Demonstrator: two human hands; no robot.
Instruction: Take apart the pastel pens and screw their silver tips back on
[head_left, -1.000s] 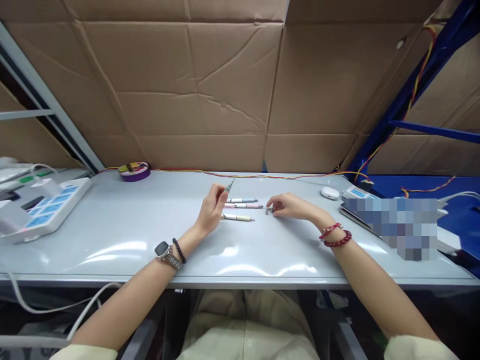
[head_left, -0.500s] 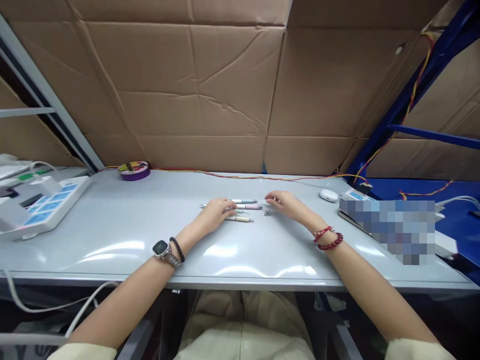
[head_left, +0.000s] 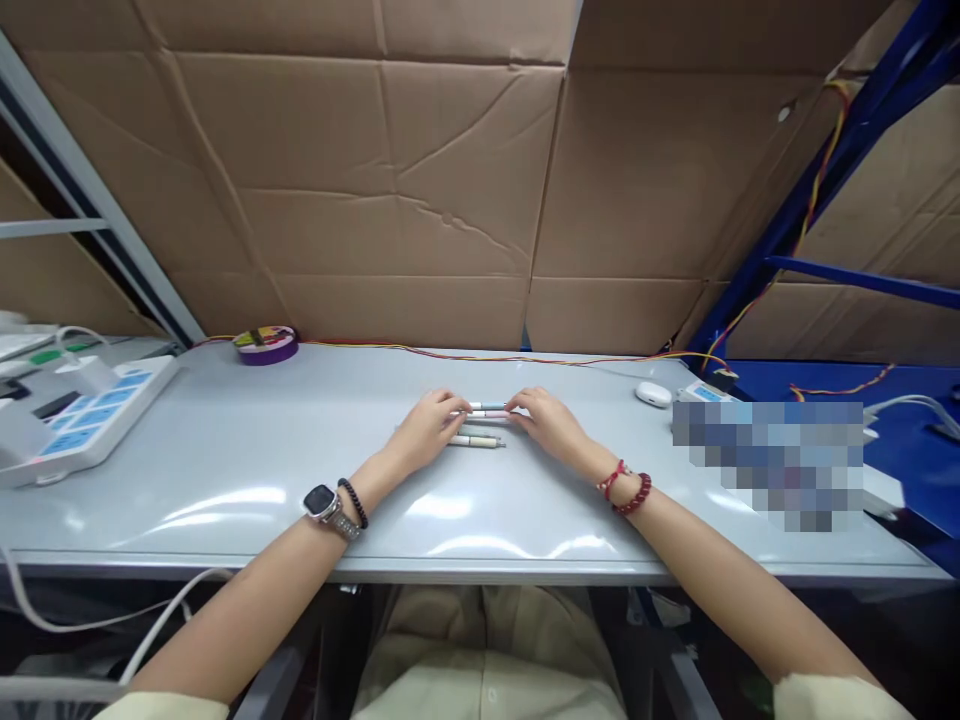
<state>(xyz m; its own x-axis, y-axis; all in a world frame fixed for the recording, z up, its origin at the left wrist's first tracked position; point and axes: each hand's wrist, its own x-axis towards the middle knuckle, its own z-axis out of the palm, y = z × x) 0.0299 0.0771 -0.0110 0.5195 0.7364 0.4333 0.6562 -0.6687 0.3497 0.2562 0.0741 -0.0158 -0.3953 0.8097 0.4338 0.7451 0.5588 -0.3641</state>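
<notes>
At the centre of the frame both hands meet over a small row of pens (head_left: 480, 425) lying on the grey worktop (head_left: 225, 440); the left hand (head_left: 429, 428) rests its fingers on their left ends, the right hand (head_left: 544, 420) pinches the blue pen (head_left: 487, 406) at its right end; whether the left grip has closed on a pen cannot be told; a white earbud case (head_left: 653, 394) lies further right.

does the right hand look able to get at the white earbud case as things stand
Probably yes: the right hand rests at the pens, and only bare table lies between it and the white earbud case.
</notes>
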